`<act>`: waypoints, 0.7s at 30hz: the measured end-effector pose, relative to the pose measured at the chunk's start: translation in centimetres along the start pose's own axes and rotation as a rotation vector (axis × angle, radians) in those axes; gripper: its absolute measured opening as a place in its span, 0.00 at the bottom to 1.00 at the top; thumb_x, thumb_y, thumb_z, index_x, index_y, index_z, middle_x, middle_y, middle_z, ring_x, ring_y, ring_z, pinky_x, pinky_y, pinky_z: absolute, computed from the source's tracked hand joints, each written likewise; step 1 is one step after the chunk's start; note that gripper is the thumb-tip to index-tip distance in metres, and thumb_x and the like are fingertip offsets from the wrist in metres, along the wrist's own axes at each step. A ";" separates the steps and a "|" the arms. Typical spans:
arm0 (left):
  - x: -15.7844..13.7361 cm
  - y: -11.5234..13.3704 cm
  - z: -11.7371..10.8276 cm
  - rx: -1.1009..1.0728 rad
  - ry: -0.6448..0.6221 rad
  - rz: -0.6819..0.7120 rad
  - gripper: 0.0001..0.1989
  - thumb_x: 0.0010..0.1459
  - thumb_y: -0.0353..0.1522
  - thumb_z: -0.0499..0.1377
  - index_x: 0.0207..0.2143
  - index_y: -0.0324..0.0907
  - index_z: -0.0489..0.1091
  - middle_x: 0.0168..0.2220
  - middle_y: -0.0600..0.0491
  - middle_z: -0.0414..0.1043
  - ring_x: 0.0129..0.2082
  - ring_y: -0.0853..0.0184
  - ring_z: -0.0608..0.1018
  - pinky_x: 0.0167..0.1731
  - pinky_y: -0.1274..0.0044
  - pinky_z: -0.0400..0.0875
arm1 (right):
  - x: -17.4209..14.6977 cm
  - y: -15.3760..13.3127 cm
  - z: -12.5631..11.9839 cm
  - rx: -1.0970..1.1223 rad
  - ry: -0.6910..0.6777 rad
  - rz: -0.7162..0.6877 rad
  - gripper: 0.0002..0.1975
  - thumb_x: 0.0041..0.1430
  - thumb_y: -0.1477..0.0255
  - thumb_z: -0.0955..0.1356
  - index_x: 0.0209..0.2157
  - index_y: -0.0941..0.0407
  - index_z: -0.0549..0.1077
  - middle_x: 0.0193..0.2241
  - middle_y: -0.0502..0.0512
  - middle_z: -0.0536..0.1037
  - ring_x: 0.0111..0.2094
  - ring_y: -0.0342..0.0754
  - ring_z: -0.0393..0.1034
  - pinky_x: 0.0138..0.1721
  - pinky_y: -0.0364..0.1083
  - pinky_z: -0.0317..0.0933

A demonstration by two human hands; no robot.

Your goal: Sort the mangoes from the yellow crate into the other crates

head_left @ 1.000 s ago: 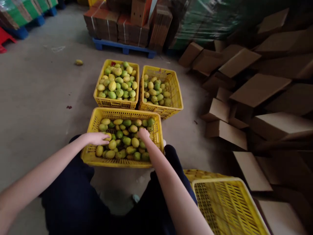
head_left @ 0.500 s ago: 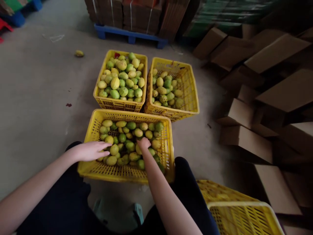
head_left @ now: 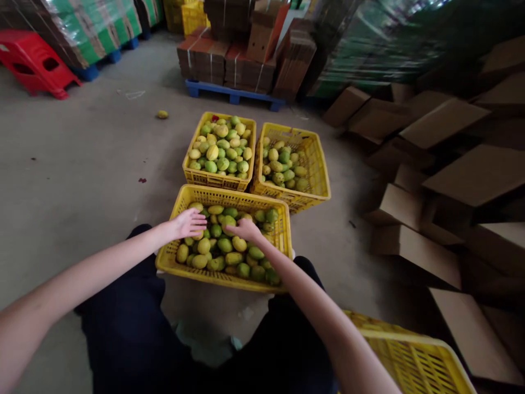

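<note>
Left hand, fingers spread and nearly flat, palm down over the fruit at the near crate's far-left corner; it rests on or just above the top layer and grips nothing that can be seen. Right hand, fingers curled downward onto the fruit near the middle of the same crate; whether it has closed round one piece cannot be told, since the fingertips are hidden against the pile. The near crate is yellow, slotted, and stands on the floor between the person's knees, filled with green and yellow fruit (mangoes, by their look).

Judged from this, the step in hand is sorting through the top layer by touch. The next move calls for a firm grasp on a single fruit without disturbing its neighbours.

Beyond the near crate, touching side by side: the left far crate, heaped, and the right far crate, part full. A stray fruit lies on the floor well apart. An empty crate sits at the person's right. Cardboard boxes lie to the right; stacked cartons on a blue pallet stand behind.
</note>
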State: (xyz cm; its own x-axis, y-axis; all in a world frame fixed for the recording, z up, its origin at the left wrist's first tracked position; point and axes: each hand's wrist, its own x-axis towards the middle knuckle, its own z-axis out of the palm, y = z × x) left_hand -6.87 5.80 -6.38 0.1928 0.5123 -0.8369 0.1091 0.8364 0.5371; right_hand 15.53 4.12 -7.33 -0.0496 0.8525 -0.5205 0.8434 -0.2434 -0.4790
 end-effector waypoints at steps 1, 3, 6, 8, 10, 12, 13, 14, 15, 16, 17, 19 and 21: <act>-0.3 0.2 0.8 -0.090 0.044 0.009 0.23 0.64 0.41 0.46 0.53 0.39 0.70 0.61 0.38 0.69 0.56 0.57 0.77 0.52 0.68 0.73 | -1.1 -1.4 -0.8 0.004 0.003 -0.057 0.21 0.62 0.55 0.68 0.28 0.59 0.77 0.23 0.57 0.79 0.32 0.51 0.77 0.36 0.45 0.66; -1.4 0.6 2.6 -0.268 0.009 0.064 0.23 0.65 0.41 0.45 0.53 0.40 0.69 0.58 0.41 0.73 0.53 0.57 0.78 0.52 0.65 0.74 | -3.7 -4.0 -2.5 -0.012 0.033 -0.168 0.23 0.63 0.51 0.66 0.32 0.58 0.77 0.26 0.55 0.81 0.33 0.50 0.77 0.35 0.43 0.64; -3.7 1.2 5.0 -0.574 -0.194 0.206 0.19 0.66 0.39 0.46 0.47 0.41 0.72 0.44 0.46 0.80 0.43 0.61 0.82 0.43 0.70 0.78 | -8.0 -6.9 -4.6 -0.240 0.205 -0.377 0.25 0.60 0.47 0.67 0.39 0.57 0.77 0.31 0.59 0.82 0.35 0.53 0.77 0.34 0.43 0.62; -5.2 1.3 5.8 -0.763 -0.232 0.242 0.15 0.65 0.36 0.48 0.40 0.39 0.72 0.33 0.49 0.79 0.32 0.66 0.82 0.35 0.76 0.78 | -10.2 -7.6 -5.9 -0.309 0.279 -0.428 0.24 0.63 0.48 0.65 0.36 0.56 0.76 0.29 0.58 0.81 0.32 0.52 0.76 0.32 0.43 0.59; -6.2 1.0 5.8 -0.889 -0.205 0.188 0.12 0.64 0.33 0.50 0.36 0.39 0.71 0.26 0.53 0.76 0.24 0.69 0.79 0.29 0.78 0.77 | -11.1 -7.1 -7.0 -0.269 0.344 -0.409 0.25 0.68 0.51 0.60 0.30 0.55 0.74 0.25 0.55 0.79 0.28 0.49 0.74 0.30 0.42 0.55; -6.7 0.5 5.4 -0.949 -0.164 0.122 0.10 0.63 0.32 0.50 0.35 0.40 0.71 0.24 0.54 0.74 0.22 0.70 0.78 0.28 0.78 0.77 | -10.3 -5.5 -7.5 -0.207 0.416 -0.342 0.24 0.70 0.54 0.59 0.27 0.54 0.72 0.23 0.53 0.77 0.28 0.48 0.73 0.29 0.43 0.54; -6.7 0.3 5.2 -0.964 -0.142 0.103 0.11 0.63 0.32 0.50 0.35 0.40 0.71 0.25 0.53 0.74 0.23 0.70 0.78 0.28 0.78 0.78 | -9.3 -4.4 -7.5 -0.186 0.436 -0.293 0.23 0.69 0.55 0.60 0.26 0.54 0.71 0.24 0.53 0.77 0.29 0.49 0.73 0.29 0.43 0.55; -6.7 0.2 5.0 -0.976 -0.118 0.100 0.12 0.62 0.33 0.49 0.35 0.40 0.71 0.26 0.52 0.74 0.25 0.69 0.79 0.30 0.77 0.78 | -8.0 -3.2 -7.2 -0.169 0.440 -0.228 0.20 0.68 0.57 0.62 0.27 0.54 0.71 0.25 0.54 0.78 0.31 0.50 0.74 0.31 0.43 0.57; -6.6 0.2 4.9 -0.983 -0.094 0.109 0.12 0.62 0.33 0.48 0.35 0.40 0.71 0.27 0.52 0.75 0.27 0.68 0.79 0.31 0.77 0.79 | -6.4 -1.8 -6.6 -0.156 0.412 -0.148 0.17 0.66 0.59 0.64 0.27 0.54 0.72 0.27 0.56 0.79 0.33 0.52 0.75 0.33 0.44 0.60; -6.6 0.3 4.8 -0.984 -0.074 0.127 0.13 0.62 0.34 0.47 0.35 0.41 0.71 0.28 0.51 0.75 0.29 0.68 0.80 0.33 0.76 0.79 | -4.8 -0.4 -5.8 -0.128 0.347 -0.051 0.14 0.64 0.62 0.66 0.27 0.55 0.72 0.29 0.58 0.79 0.37 0.54 0.76 0.36 0.46 0.62; -6.6 0.5 4.8 -0.981 -0.062 0.150 0.14 0.63 0.34 0.46 0.36 0.41 0.71 0.29 0.50 0.75 0.31 0.67 0.80 0.35 0.76 0.79 | -3.2 1.0 -4.8 -0.071 0.269 0.053 0.11 0.61 0.66 0.68 0.27 0.55 0.72 0.30 0.59 0.79 0.40 0.56 0.76 0.40 0.48 0.63; -6.7 1.0 4.8 -0.969 -0.055 0.192 0.17 0.63 0.35 0.44 0.37 0.41 0.72 0.31 0.49 0.75 0.34 0.66 0.80 0.37 0.75 0.79 | -0.3 3.5 -2.3 -0.027 0.179 0.135 0.08 0.55 0.71 0.72 0.25 0.56 0.72 0.28 0.60 0.79 0.43 0.58 0.77 0.44 0.51 0.65; -6.8 1.6 4.6 -0.964 -0.036 0.209 0.18 0.63 0.35 0.42 0.37 0.42 0.72 0.31 0.49 0.74 0.35 0.64 0.80 0.36 0.74 0.79 | 1.8 5.4 0.3 0.041 0.121 0.185 0.07 0.53 0.72 0.73 0.25 0.56 0.72 0.26 0.59 0.78 0.43 0.58 0.77 0.45 0.51 0.66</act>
State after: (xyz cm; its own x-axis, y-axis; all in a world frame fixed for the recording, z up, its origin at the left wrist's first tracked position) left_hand -3.51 2.73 0.67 0.1492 0.6747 -0.7229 -0.7689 0.5389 0.3442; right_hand 19.80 4.19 -11.09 0.1705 0.8400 -0.5151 0.8094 -0.4175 -0.4130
